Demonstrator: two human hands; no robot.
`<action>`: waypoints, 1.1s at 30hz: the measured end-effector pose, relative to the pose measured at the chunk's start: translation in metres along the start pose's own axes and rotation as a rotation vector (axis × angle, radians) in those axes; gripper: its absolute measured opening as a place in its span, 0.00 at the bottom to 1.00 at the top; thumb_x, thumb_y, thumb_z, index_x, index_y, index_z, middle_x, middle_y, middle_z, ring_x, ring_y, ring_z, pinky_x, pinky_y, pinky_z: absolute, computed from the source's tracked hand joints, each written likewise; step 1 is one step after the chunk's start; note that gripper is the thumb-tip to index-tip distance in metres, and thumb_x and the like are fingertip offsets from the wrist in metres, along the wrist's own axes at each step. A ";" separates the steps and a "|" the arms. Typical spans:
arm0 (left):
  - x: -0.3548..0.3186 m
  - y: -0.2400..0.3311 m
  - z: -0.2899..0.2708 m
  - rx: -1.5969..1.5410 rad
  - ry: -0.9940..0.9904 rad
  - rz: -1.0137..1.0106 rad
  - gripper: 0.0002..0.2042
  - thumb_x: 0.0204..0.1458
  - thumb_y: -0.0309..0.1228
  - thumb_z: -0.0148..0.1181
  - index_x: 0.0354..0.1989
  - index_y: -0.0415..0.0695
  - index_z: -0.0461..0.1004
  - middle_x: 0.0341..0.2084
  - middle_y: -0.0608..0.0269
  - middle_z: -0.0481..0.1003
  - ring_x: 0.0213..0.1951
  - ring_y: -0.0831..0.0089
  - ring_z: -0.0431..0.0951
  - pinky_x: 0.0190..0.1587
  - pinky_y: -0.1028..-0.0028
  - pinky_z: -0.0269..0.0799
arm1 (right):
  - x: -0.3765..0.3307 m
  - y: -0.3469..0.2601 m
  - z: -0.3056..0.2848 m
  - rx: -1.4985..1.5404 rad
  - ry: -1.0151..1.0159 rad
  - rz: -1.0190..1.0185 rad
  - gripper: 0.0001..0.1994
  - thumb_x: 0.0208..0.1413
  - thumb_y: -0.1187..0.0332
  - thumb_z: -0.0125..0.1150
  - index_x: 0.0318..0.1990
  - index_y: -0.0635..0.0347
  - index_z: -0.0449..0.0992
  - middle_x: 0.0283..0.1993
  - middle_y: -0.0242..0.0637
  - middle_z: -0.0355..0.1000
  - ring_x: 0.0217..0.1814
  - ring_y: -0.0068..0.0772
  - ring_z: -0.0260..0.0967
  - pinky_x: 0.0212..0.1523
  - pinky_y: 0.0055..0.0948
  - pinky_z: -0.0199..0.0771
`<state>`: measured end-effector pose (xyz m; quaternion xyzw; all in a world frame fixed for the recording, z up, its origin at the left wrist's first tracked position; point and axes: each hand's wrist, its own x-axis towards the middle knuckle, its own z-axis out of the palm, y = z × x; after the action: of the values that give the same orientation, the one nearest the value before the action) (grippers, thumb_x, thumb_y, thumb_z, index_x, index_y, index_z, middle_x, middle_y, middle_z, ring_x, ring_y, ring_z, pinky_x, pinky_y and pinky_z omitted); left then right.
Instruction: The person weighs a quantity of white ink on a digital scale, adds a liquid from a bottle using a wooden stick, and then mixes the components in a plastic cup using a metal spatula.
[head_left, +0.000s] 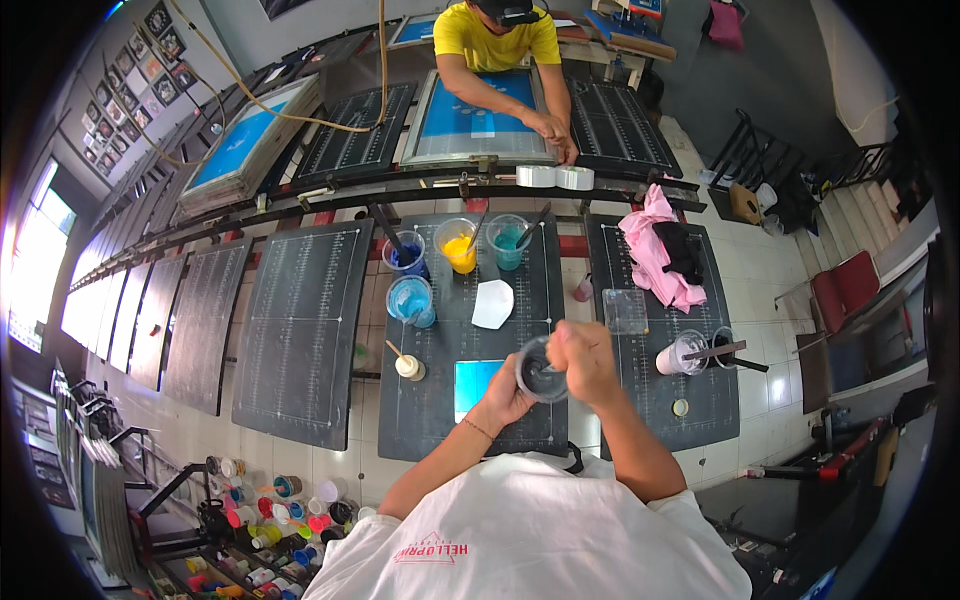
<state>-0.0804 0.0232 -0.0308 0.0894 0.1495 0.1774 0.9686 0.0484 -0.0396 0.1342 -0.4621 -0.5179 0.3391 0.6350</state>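
My left hand (507, 396) is wrapped round a clear plastic cup (541, 385) with dark grey contents, held above the black board (420, 430) in front of me. Over the cup's mouth my right hand (585, 358) is closed in a fist. What it grips is mostly hidden; a pale streak shows below it inside the cup. Beside my left hand lies a blue and white card (478, 385). A small pot of cream paste (409, 367) with a stick in it stands left of that. Farther off lies a white angular piece (492, 304).
Beyond stand cups of yellow (457, 250), teal (508, 245), dark blue (410, 262) and light blue ink (411, 302). Pink cloth (655, 245) and stick-filled cups (682, 352) occupy the right board. Across the rail, a person in yellow (497, 42) works over a blue screen frame (450, 105).
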 end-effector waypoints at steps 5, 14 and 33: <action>-0.002 0.005 0.018 0.039 -0.071 0.045 0.21 0.70 0.41 0.39 0.62 0.41 0.66 0.58 0.52 0.72 0.57 0.60 0.77 0.58 0.59 0.78 | 0.002 0.011 -0.008 0.047 0.390 -0.236 0.24 0.71 0.61 0.43 0.19 0.53 0.52 0.15 0.24 0.45 0.17 0.19 0.38 0.20 0.28 0.41; 0.001 0.005 0.025 0.015 0.085 0.027 0.20 0.69 0.38 0.37 0.56 0.37 0.70 0.51 0.53 0.77 0.52 0.61 0.80 0.57 0.60 0.79 | 0.006 0.010 -0.007 0.048 0.345 -0.107 0.24 0.71 0.60 0.43 0.19 0.52 0.51 0.16 0.23 0.45 0.16 0.18 0.39 0.20 0.27 0.41; -0.007 0.008 0.030 -0.003 -0.077 0.089 0.22 0.69 0.39 0.35 0.60 0.38 0.68 0.56 0.53 0.75 0.56 0.62 0.77 0.59 0.61 0.77 | 0.006 0.008 0.008 0.343 0.446 -0.158 0.22 0.71 0.63 0.44 0.20 0.58 0.60 0.17 0.27 0.55 0.19 0.18 0.49 0.22 0.25 0.49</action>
<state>-0.0798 0.0246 0.0013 0.1013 0.1076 0.2172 0.9649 0.0427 -0.0297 0.1293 -0.3695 -0.3349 0.2612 0.8265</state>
